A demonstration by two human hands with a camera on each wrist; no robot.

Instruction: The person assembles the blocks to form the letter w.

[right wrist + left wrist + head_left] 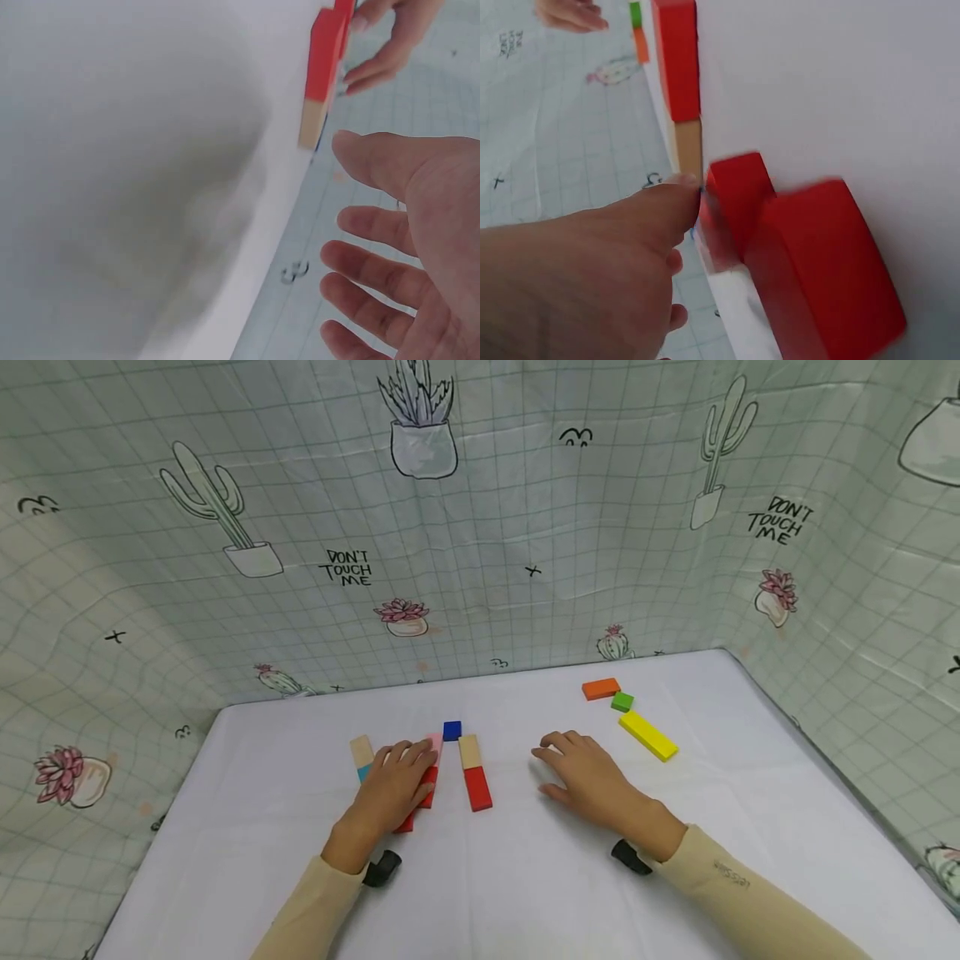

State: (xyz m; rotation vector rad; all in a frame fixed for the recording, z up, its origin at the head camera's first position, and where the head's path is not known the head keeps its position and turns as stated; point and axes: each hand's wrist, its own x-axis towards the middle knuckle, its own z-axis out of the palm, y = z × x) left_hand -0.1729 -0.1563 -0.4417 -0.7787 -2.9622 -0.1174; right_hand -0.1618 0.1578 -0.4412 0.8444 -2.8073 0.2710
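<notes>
My left hand (393,781) lies over a group of blocks on the left of the table, covering part of them. Its fingertips reach a pink block (435,742), and its thumb is beside a red block (430,787). A second red block (405,823) shows under the palm's edge; a wooden block (362,750) and a blue-green block (363,772) show left of the fingers. Just to the right, another wooden block (469,752) meets a red block (477,788) end to end. My right hand (397,262) hovers above the table, fingers apart and loosely bent, holding nothing.
A small dark blue block (452,731) sits behind the wooden and pink blocks. At the back right lie an orange block (601,689), a small green block (622,701) and a long yellow block (648,736). A patterned cloth (480,527) rises behind the white table (525,893).
</notes>
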